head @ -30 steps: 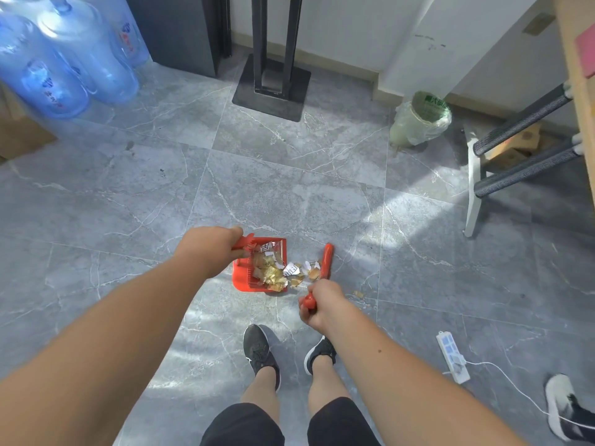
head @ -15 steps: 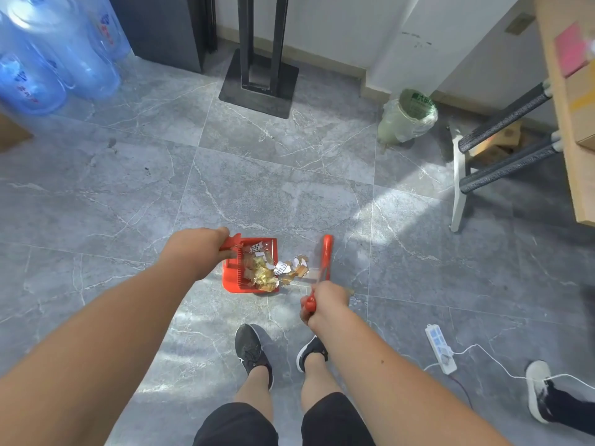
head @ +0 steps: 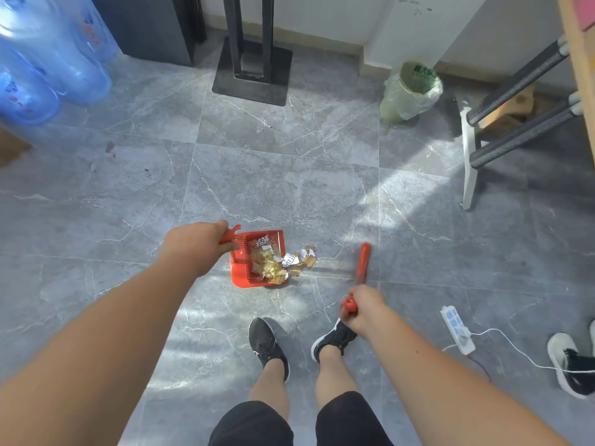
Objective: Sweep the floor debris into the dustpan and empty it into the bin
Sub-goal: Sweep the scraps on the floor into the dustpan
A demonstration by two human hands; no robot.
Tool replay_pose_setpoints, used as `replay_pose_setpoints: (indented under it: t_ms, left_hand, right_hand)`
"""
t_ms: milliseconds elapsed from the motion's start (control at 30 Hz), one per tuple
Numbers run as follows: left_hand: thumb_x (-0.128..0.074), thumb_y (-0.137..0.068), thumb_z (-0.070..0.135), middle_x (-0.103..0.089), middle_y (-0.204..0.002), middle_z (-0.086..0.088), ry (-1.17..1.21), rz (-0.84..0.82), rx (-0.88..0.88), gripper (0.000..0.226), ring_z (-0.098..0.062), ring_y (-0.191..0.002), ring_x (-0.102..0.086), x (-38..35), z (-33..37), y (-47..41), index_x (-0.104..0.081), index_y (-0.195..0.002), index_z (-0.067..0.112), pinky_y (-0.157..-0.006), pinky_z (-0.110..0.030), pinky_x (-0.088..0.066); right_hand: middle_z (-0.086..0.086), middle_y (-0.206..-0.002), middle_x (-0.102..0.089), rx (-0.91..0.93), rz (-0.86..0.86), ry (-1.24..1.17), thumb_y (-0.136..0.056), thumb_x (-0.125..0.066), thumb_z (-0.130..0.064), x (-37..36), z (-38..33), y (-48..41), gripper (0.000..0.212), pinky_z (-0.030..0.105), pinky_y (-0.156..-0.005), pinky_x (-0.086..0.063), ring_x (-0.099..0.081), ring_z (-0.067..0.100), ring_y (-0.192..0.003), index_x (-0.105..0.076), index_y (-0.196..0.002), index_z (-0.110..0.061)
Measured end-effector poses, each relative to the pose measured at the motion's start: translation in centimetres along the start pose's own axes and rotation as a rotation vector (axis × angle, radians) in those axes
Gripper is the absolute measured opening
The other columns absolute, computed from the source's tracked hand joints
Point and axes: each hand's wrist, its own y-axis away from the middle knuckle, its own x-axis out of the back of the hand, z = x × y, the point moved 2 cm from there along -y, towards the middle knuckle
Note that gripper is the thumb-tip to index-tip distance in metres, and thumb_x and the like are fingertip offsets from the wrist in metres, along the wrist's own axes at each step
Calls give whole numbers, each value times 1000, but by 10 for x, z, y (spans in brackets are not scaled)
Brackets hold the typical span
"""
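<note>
A small red dustpan [head: 242, 274] lies on the grey tiled floor, its mouth facing right. My left hand [head: 196, 244] grips its handle. Crumpled gold and white paper debris [head: 283, 263] fills the pan and spills over its lip onto the floor. My right hand [head: 362, 306] is closed on the handle of a red hand brush [head: 363, 259], which is blurred and stands apart to the right of the debris. A bin [head: 410, 91] lined with a pale green bag stands by the far wall at upper right.
Blue water jugs [head: 48, 69] lie at far left; a black stand base [head: 252, 77] is at the wall. Chair legs [head: 468, 162] and a wooden table edge sit right. A white power strip [head: 457, 329] with cable and another person's shoe [head: 570, 362] are at lower right.
My right hand has swung the brush away to the right, opening a gap from the debris. The dustpan and my left hand stay in place. The camera has shifted slightly.
</note>
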Motion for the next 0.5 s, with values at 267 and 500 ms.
replay_pose_setpoints:
  t_ms: [267, 500]
  left_hand:
    - [-47, -92, 69, -55, -68, 9, -43, -3, 12, 42, -14, -60, -53, 6, 7, 1, -44, -83, 28, -49, -27, -36]
    - [-50, -94, 64, -51, -67, 10, -25, -1, 15, 38, -17, -62, -51, 7, 5, 4, -46, -88, 26, -49, -28, -32]
  right_hand:
    - [7, -58, -42, -5, -96, 90, -98, -34, 2, -45, 22, 42, 26, 14, -33, -32, -37, 9, -27, -51, -114, -9]
    - [6, -59, -39, 9, -120, 84, -94, -34, 4, -79, 36, 68, 23, 13, -34, -28, -35, 11, -25, -52, -102, -6]
